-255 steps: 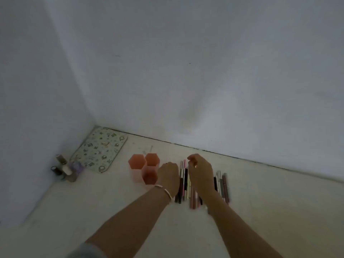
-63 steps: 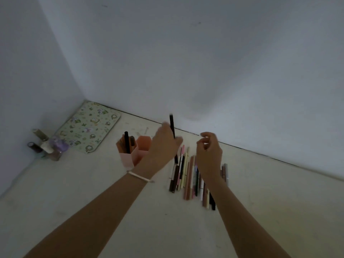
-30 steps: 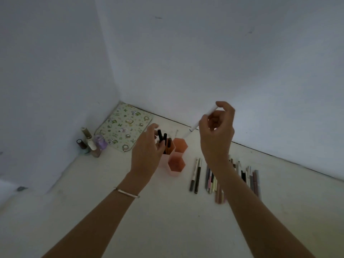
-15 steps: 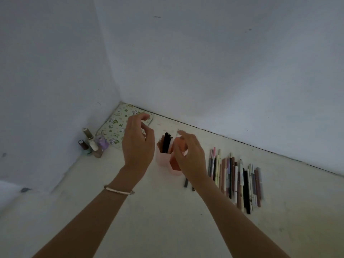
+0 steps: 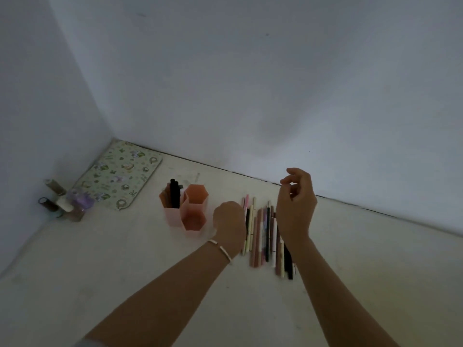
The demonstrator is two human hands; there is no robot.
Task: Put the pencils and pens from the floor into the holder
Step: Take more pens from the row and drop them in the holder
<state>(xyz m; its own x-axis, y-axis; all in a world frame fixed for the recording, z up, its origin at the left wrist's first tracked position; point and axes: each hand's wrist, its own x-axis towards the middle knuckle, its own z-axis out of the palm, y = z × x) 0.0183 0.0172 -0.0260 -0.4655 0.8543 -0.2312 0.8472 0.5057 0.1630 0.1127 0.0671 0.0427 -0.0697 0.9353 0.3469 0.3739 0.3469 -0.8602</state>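
Holder: three six-sided pink cups point(image 5: 171, 218) joined together, standing on the floor point(image 5: 125, 261) near the corner.
In the holder: a few black pens point(image 5: 174, 194) upright in the left cup; the other two cups look bare inside.
Pens on the floor: a row of pens and pencils point(image 5: 263, 234) lying side by side, just right of the holder.
Left hand point(image 5: 229, 221): down at the left edge of the row, knuckles up, fingers tucked out of sight; I cannot tell whether it grasps anything. A thin bracelet point(image 5: 221, 248) sits on the wrist.
Right hand point(image 5: 297, 204): raised over the row's right part, fingers loosely curled, grasping nothing.
Corner: a patterned mat point(image 5: 120, 176), with small bottles point(image 5: 64, 204) by the left wall.
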